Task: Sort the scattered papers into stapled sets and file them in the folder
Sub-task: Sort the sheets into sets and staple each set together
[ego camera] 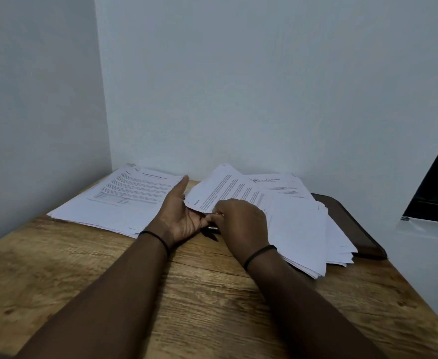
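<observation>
Wooden and knotty, the table sits pushed into a corner of pale walls. On its left rear part lies a neat stack of printed papers, squared up and flat. Just right of that stack the person's left hand is turned palm up, thumb pointing toward the wall, fingers reaching under the near corner of a lifted printed sheet; how firmly they hold it I cannot tell. A thin dark band circles that wrist. Beside it and touching it, the right hand has its fingers curled, pinching the same corner of the sheet from above. A small dark object lies on the table under the two hands, too hidden to name. Further right, a loose, fanned pile of papers spreads out, partly lying over a dark brown folder near the table's right edge.
</observation>
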